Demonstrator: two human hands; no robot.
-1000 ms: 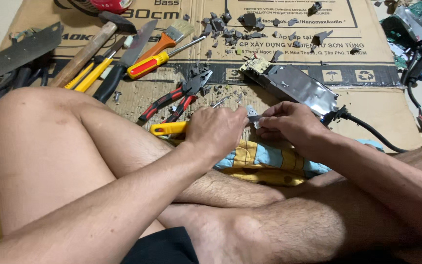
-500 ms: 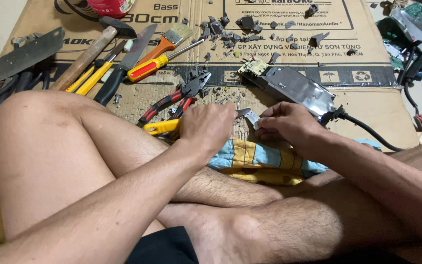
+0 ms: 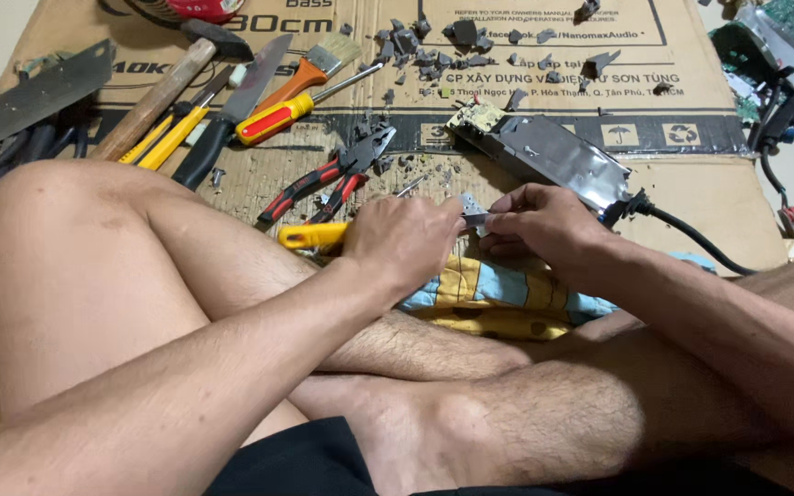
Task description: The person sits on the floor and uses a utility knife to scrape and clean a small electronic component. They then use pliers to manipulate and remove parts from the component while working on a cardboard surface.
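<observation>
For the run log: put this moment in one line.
left hand: grips yellow-handled tool | right hand: pinches small metal part | tool tip at part | under hands: striped cloth | behind: pliers, cardboard

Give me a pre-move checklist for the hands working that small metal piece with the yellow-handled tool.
1. Left hand grips the yellow-handled tool: ok, fingers closed round it.
2. Right hand pinches the small metal piece: ok, fingertips on it.
3. Tool tip seated on the piece: cannot tell, the left hand hides the tip.
4. Padding under the work: ok, a yellow and blue cloth lies over the leg below both hands.
5. Loose tools out of the way: not ok, red-handled pliers lie close beside the left hand.
6. Black cable away from the hands: not ok, it runs just behind the right wrist.
</observation>
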